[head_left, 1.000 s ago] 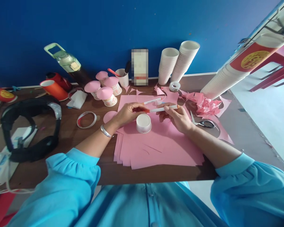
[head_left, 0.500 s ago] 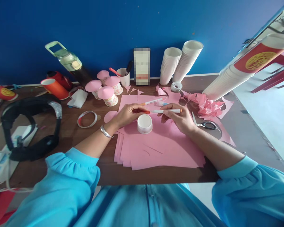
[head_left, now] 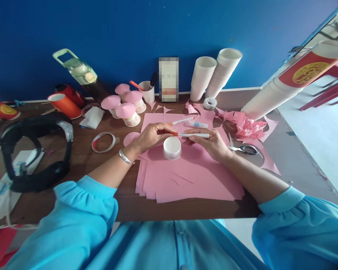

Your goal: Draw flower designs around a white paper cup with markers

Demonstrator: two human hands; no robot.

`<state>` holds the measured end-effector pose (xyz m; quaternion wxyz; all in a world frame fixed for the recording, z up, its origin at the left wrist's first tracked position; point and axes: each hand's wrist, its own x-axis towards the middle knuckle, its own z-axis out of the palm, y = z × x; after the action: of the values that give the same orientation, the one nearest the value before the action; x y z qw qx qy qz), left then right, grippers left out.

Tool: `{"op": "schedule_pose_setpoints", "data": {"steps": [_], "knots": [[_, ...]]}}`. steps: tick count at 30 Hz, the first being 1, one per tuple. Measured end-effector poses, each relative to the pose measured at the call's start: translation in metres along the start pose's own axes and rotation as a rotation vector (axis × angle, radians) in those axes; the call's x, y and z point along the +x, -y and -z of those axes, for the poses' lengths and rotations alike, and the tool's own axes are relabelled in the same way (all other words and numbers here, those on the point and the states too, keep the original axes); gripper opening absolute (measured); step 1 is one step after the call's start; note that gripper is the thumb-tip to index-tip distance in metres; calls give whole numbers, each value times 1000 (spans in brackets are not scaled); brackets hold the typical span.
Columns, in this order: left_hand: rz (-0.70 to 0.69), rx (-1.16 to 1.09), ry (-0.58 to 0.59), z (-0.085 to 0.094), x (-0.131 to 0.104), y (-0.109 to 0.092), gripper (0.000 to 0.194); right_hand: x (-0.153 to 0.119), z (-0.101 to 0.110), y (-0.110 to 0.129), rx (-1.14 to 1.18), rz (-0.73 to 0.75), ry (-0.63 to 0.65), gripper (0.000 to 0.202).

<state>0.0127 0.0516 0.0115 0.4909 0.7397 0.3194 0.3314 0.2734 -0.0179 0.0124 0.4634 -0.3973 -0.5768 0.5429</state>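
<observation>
White marker (head_left: 196,135): positioned over the tabletop (head_left: 129,206), above the stacked pink sheets (head_left: 199,178). Left hand (head_left: 155,134) pinches the orange-red end; right hand (head_left: 212,143) pinches the white barrel. Near side of marker: one paper cup (head_left: 172,149), inverted on the sheets. Far side: second marker (head_left: 182,121), then a small white tube (head_left: 197,124) with blue print.

Puffed blue sleeves (head_left: 81,208) end in cuffs (head_left: 99,186); a silver bangle (head_left: 125,156) rings the left wrist (head_left: 131,150).
</observation>
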Motion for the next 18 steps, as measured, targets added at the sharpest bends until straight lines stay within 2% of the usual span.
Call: {"op": "schedule_pose_setpoints", "data": {"steps": [3, 6, 7, 9, 12, 14, 18], "knots": [[-13, 44, -11, 0, 2, 1, 36, 2, 0, 1, -102, 37, 0, 43], [-109, 200, -45, 1, 4, 5, 29, 2, 7, 4, -272, 88, -44, 45], [-151, 266, -46, 2, 4, 6, 27, 2, 10, 3, -348, 107, -61, 41], [-226, 401, -51, 4, 5, 10, 28, 1, 17, -1, -555, 187, -92, 19], [-289, 640, -143, 8, 6, 17, 29, 3, 25, -14, -828, 280, -100, 18], [-285, 794, -182, 9, 9, 21, 28, 5, 26, -24, -985, 359, -86, 19], [-227, 933, -107, 7, 15, 26, 28, 8, 23, -32, -1161, 507, -122, 20]]}}
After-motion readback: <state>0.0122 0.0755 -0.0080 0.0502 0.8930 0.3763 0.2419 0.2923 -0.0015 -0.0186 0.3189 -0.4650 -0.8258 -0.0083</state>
